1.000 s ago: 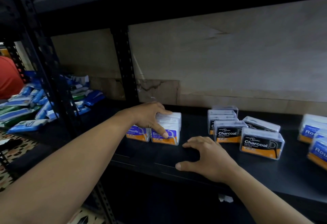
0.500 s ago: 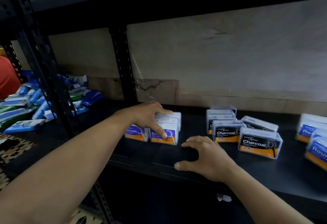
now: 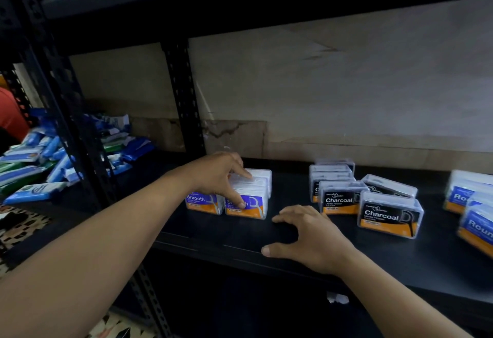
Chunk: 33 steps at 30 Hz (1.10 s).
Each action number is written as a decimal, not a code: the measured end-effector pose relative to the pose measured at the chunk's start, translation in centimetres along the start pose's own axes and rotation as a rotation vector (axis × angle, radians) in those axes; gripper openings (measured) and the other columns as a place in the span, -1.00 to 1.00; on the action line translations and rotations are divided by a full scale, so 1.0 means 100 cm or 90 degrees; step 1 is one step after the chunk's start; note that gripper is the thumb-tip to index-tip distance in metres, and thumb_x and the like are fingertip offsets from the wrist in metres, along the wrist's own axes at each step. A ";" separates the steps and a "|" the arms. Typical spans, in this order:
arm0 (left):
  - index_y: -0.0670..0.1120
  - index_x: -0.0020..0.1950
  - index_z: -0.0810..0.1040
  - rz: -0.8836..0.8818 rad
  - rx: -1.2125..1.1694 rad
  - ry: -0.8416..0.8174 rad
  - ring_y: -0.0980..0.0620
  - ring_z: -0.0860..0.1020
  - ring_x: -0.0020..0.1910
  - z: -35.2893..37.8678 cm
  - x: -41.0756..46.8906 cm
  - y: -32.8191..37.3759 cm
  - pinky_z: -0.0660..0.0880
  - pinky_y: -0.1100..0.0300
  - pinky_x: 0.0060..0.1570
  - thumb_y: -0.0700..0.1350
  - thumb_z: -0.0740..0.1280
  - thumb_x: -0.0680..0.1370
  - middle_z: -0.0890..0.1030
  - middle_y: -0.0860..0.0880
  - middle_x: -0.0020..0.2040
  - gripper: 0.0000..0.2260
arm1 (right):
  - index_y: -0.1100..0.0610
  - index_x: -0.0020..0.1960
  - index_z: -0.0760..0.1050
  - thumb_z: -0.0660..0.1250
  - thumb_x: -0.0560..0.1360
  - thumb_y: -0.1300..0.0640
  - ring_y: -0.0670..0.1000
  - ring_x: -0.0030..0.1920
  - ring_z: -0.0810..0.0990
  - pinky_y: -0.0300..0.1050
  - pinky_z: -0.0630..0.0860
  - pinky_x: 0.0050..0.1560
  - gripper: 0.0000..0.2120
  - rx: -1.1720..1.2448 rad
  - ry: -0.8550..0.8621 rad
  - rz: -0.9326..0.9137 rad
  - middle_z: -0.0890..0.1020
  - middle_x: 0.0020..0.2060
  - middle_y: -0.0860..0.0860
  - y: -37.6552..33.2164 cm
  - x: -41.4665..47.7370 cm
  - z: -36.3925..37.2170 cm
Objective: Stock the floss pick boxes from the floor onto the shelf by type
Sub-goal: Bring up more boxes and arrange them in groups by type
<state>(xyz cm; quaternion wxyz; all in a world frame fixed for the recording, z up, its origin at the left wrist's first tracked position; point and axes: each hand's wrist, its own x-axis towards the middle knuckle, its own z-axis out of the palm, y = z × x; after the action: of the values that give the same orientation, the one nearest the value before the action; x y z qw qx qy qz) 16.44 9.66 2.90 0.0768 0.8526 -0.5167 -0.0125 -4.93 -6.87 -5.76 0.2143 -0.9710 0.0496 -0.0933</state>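
Black shelf board (image 3: 280, 233), black perforated uprights (image 3: 184, 97) behind and to its left. On that board: Smooth boxes (image 3: 246, 199) with clear lids, purple-blue labels in white lettering, orange bands along the bottom, white contents showing through. Right of those, Charcoal boxes (image 3: 389, 213), clear, labelled black with white lettering over orange strips. Farther right on the board, Round boxes (image 3: 477, 228) in blue with white lettering and orange base bands. Behind the board, beige backing panel (image 3: 346, 84) with brownish stains low down. Left of the board, beyond the upright, blue, white and green packets (image 3: 34, 161). Below the board's left end, floor (image 3: 16, 228) patterned cream, black and tan.
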 end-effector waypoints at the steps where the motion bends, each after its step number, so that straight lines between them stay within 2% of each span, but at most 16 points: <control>1: 0.16 0.31 0.58 -0.002 -0.004 -0.002 0.15 0.46 0.17 0.002 -0.001 -0.001 0.45 0.02 0.24 0.31 0.58 0.19 0.48 0.17 0.18 -0.29 | -0.15 0.43 0.39 0.33 0.27 -0.52 -0.17 0.45 0.21 -0.11 0.16 0.47 -0.17 0.000 -0.001 0.000 0.34 0.44 -0.20 0.000 0.000 0.000; 6: 0.18 0.34 0.56 -0.007 -0.005 0.002 0.14 0.42 0.24 0.003 -0.004 0.000 0.39 0.09 0.31 0.24 0.59 0.27 0.44 0.14 0.27 -0.34 | -0.15 0.43 0.41 0.34 0.26 -0.51 -0.18 0.44 0.22 -0.14 0.15 0.45 -0.18 0.009 0.005 -0.002 0.35 0.42 -0.21 0.000 0.000 0.001; 11: 0.18 0.33 0.56 0.002 -0.014 0.012 0.16 0.43 0.21 0.004 -0.006 0.000 0.41 0.15 0.27 0.23 0.60 0.26 0.43 0.15 0.23 -0.34 | -0.15 0.43 0.41 0.34 0.27 -0.51 -0.17 0.45 0.22 -0.14 0.16 0.45 -0.18 0.002 0.005 -0.002 0.35 0.43 -0.21 0.000 0.000 0.001; 14: 0.18 0.42 0.48 0.009 -0.009 0.020 0.15 0.37 0.32 0.004 -0.005 0.000 0.36 0.18 0.33 0.27 0.59 0.23 0.34 0.13 0.38 -0.22 | -0.15 0.41 0.42 0.33 0.25 -0.52 -0.18 0.43 0.23 -0.15 0.16 0.44 -0.18 0.007 0.006 -0.004 0.36 0.41 -0.22 0.000 0.000 0.001; 17: 0.15 0.49 0.38 -0.004 0.009 -0.014 0.10 0.30 0.44 0.005 -0.004 0.003 0.28 0.07 0.44 0.38 0.52 0.21 0.28 0.10 0.52 -0.11 | -0.15 0.41 0.42 0.33 0.24 -0.52 -0.18 0.43 0.23 -0.14 0.16 0.45 -0.17 0.008 0.009 -0.003 0.36 0.40 -0.22 0.001 0.001 0.002; 21: 0.01 0.45 0.45 0.008 0.004 -0.022 0.14 0.39 0.36 0.008 -0.003 0.007 0.32 0.09 0.40 0.31 0.54 0.27 0.42 0.13 0.40 -0.18 | -0.14 0.41 0.42 0.34 0.25 -0.51 -0.18 0.44 0.24 -0.13 0.17 0.46 -0.18 0.004 0.012 -0.006 0.36 0.41 -0.21 0.001 0.000 0.002; 30: 0.03 0.50 0.40 -0.005 -0.007 -0.021 0.17 0.32 0.41 0.009 0.001 0.008 0.25 0.18 0.44 0.25 0.58 0.28 0.35 0.17 0.46 -0.15 | -0.15 0.41 0.42 0.35 0.26 -0.51 -0.17 0.44 0.23 -0.12 0.17 0.45 -0.18 0.006 0.009 -0.003 0.36 0.42 -0.21 0.000 0.000 0.002; 33: 0.07 0.50 0.40 -0.013 -0.009 -0.025 0.17 0.32 0.43 0.009 0.001 0.006 0.25 0.15 0.46 0.27 0.58 0.24 0.35 0.19 0.47 -0.12 | -0.15 0.42 0.41 0.34 0.26 -0.51 -0.18 0.44 0.22 -0.13 0.16 0.45 -0.18 0.004 0.011 -0.001 0.35 0.42 -0.22 0.000 0.000 0.002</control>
<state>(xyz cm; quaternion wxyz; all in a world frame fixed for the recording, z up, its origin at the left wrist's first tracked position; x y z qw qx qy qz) 15.86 9.16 2.16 0.0727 0.8568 -0.5094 -0.0335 -4.87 -6.84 -5.95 0.2169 -0.9695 0.0501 -0.1021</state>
